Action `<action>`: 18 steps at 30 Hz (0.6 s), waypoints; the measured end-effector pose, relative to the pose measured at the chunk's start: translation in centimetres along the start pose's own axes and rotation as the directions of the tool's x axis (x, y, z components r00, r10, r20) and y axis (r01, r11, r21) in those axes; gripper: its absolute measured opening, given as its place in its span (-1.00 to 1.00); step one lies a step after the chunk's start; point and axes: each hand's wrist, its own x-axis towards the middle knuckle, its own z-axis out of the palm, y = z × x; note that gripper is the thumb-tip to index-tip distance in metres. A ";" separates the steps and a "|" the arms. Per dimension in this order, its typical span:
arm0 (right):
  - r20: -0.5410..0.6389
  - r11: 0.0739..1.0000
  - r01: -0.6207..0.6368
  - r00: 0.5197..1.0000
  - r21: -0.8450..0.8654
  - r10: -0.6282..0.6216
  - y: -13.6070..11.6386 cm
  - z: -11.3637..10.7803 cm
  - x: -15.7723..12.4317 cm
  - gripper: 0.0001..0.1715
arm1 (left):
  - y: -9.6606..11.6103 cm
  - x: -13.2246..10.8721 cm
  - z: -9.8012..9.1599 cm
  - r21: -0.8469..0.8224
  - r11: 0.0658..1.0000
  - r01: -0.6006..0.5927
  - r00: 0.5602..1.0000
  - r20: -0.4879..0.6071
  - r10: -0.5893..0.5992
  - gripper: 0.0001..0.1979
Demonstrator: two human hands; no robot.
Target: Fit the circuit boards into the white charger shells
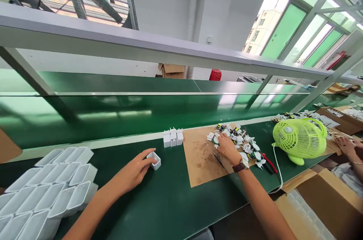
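My left hand [140, 166] grips a small white open-topped plastic housing [155, 161] between thumb and fingers, down at the green bench. To the right, my right hand [227, 148] reaches into a pile of small circuit boards with white plastic parts [241, 140]. Its fingers are closed together at the pile's left edge; what they pinch, if anything, is hidden. Beneath the pile lies a brown cardboard sheet [195, 160], with tweezers [217, 158] beside my right wrist. Between my hands, farther back, stand several white plug-adapter-like units [173, 138].
Rows of empty white housings [42, 191] fill the left side. A green fan [300, 138] with a white cord stands at right, near red-handled pliers [269, 162]. An open cardboard box [326, 194] sits below the bench edge. Another person's hand [344, 144] is at far right.
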 end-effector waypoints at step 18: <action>0.252 0.831 0.554 0.797 0.058 -0.549 -13.0 1.0 -1.0 -0.37 | 2.7 -1.1 2.1 -0.283 0.946 0.158 0.972 -0.122 -0.199 -0.60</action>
